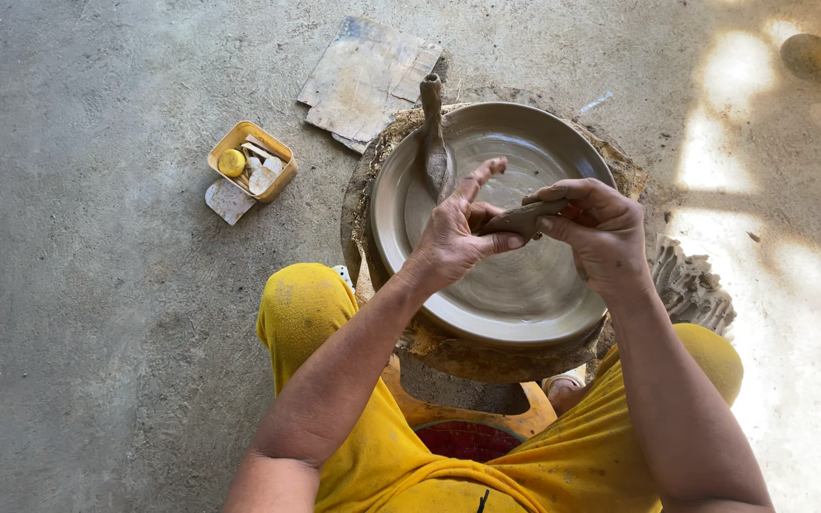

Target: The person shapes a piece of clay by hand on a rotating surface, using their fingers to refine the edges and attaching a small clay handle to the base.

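Bare concrete floor (97,285) lay around a wet clay dish (496,223) on its wheel, above which left hand (453,233) and right hand (601,228) pinched a clay-smeared shaping tool (523,219), seemingly between smoothing passes.

1 view only, from a head-worn camera, aimed almost straight down. Close enough to fill the lower half of frame with forearms and yellow-clad knees (301,309). Centred a little right of middle on a wide wet clay dish (496,275), with both hands, left hand (453,237) and right hand (601,233), just above it. Facing forward toward 12 o'clock, where a flat board (368,81) lies on the concrete floor (97,285). Small yellow tray (251,160) out at 10 o'clock. Sunlit patch at 3 o'clock. No second view, so no shared ground to compare.
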